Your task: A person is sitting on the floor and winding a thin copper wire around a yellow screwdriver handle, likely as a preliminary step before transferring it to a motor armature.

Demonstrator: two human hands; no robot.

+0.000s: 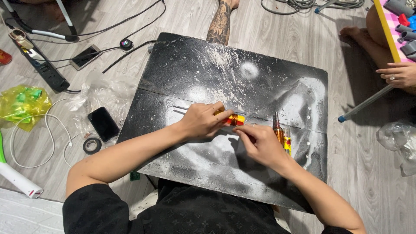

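My left hand (203, 120) is closed around a screwdriver (234, 119) with an orange and yellow handle; its thin metal shaft sticks out to the left over the black board (225, 69). My right hand (259, 144) touches the handle's end with its fingertips. Just right of that hand, two more screwdrivers (279, 134) with amber and yellow handles lie on the board. The board is black, smeared with white dust, and rests across my lap.
On the wood floor at left lie a dark phone (103, 124), a tape roll (92, 145), white cable, a power strip (45, 69), a second phone (86, 56) and a yellow-green bag (22, 103). Another person's hand (399, 74) and foot are at right; a tattooed leg (221, 21) is beyond the board.
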